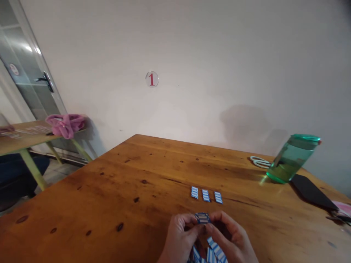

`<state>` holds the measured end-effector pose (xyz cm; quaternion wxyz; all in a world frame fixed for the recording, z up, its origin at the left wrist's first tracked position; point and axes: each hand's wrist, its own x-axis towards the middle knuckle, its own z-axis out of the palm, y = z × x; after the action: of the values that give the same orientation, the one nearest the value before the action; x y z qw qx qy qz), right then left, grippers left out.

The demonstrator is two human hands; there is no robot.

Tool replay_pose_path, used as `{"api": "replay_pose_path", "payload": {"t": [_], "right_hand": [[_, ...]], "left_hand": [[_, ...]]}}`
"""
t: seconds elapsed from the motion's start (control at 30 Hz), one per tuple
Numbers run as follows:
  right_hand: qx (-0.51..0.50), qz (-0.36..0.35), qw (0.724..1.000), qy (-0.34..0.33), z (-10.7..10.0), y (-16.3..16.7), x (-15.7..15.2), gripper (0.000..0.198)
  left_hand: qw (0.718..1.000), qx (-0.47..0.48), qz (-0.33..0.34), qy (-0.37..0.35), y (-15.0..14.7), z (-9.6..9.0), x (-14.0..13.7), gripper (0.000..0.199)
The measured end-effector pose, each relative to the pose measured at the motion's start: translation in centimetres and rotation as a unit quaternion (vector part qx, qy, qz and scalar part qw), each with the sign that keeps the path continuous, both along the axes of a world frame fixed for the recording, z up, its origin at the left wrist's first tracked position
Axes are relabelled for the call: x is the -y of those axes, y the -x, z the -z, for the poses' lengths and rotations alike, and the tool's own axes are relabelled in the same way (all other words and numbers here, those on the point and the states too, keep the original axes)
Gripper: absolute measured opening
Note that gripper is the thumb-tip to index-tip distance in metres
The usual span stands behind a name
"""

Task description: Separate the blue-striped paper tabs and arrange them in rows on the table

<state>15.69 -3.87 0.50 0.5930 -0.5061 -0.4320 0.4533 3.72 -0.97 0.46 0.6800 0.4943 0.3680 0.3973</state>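
Observation:
Near the table's front edge, my left hand and my right hand meet, thumbs and forefingers pinching a small blue-and-white striped card from both sides. Beneath and between my palms lies a loose pile of similar striped cards, partly hidden by my fingers. Beyond my fingertips, three more striped pieces stand in a short row: a left one, a middle one and a right one. They lie flat on the wood, apart from each other.
The wooden table reaches to the wall. At its right are a green translucent bottle, a white coiled cable and a black phone-like slab. A second table at left bears a pink fuzzy item.

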Motion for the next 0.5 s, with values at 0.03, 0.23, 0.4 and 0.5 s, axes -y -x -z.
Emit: {"api": "replay_pose_path", "payload": {"t": [0.03, 0.23, 0.4, 0.5], "right_hand": [[-0.009, 0.003, 1.0, 0.002, 0.0, 0.0, 0.0, 0.026], [-0.027, -0.002, 1.0, -0.005, -0.3, 0.1, -0.1, 0.026], [-0.021, -0.018, 1.0, 0.005, -0.5, -0.2, 0.1, 0.025], [-0.042, 0.045, 0.998, 0.0, -0.6, -1.5, -0.1, 0.022]], "left_hand": [[1.0, -0.003, -0.004, 0.004, -0.1, 0.0, 0.0, 0.035], [1.0, -0.011, -0.01, -0.01, -0.3, 0.2, 0.2, 0.037], [0.993, -0.068, -0.019, -0.094, 0.0, 0.4, 0.3, 0.034], [0.954, -0.175, 0.01, -0.242, 0.4, 0.6, 0.3, 0.026]]}}
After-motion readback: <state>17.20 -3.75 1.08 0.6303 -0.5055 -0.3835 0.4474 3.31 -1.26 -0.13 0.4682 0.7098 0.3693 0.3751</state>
